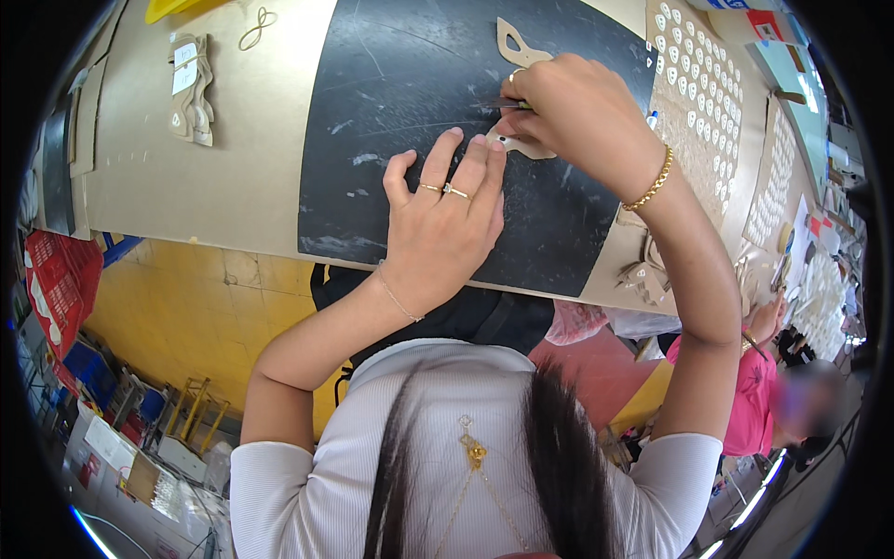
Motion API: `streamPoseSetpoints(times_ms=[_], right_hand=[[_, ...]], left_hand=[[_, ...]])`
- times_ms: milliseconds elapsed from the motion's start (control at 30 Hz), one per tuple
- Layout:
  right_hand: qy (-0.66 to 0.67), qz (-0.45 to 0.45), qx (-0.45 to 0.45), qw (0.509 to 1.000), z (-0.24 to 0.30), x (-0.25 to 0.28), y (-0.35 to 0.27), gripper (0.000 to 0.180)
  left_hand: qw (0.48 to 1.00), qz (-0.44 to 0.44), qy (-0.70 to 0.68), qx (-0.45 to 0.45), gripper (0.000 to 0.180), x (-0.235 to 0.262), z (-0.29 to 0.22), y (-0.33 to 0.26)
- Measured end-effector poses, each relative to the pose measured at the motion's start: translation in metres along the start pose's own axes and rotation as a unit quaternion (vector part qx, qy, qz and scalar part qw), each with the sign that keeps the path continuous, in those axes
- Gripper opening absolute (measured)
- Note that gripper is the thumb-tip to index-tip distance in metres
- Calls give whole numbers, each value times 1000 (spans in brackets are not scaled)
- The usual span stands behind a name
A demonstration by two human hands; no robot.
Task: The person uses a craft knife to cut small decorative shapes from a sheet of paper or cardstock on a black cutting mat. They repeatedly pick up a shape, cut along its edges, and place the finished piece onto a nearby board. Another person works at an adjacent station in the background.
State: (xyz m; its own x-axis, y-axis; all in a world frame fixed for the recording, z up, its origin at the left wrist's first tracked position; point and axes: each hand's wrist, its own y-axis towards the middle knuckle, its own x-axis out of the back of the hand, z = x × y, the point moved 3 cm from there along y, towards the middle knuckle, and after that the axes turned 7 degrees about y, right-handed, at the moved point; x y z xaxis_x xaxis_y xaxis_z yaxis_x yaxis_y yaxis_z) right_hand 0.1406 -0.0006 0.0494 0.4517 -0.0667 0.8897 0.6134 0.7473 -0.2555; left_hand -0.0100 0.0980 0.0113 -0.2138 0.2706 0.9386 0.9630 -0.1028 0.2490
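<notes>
My left hand (445,210) lies on a black mat (372,93) with its fingers stretched out. Its index and middle fingertips press on a curved beige cut piece (531,147) with a small dark spot on a pale patch. Above that piece my right hand (582,107) is closed around a slim pointed tool (507,105), whose dark tip points left. The fingers hide most of the tool, so its exact kind is unclear. Another beige piece (519,44) with an oval hole lies beyond my right hand, partly covered by it.
Left on the table lies a banded bundle of beige pieces (193,93) with a white label, near a loose rubber band (256,30). Rows of small white stickers (694,74) cover a sheet at right. More beige scraps (644,272) lie near the front edge. A person in pink (750,391) works at right.
</notes>
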Motion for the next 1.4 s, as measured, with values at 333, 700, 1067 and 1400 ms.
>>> streamPoseSetpoints(times_ms=[333,700,1067,1400], right_hand=[[63,37,2,997,-10,1,11,18],[-41,-45,29,998,9,-2,-2,16],[63,-15,-10,998,-6,-3,2,18],[161,25,-44,986,-13,-1,-5,16]], left_hand=[[998,5,-63,-23,46,9,15,7],[999,-1,-42,-33,45,7,14,1],[997,-2,-58,-45,42,8,20,2],[997,5,-57,-49,42,8,18,-5]])
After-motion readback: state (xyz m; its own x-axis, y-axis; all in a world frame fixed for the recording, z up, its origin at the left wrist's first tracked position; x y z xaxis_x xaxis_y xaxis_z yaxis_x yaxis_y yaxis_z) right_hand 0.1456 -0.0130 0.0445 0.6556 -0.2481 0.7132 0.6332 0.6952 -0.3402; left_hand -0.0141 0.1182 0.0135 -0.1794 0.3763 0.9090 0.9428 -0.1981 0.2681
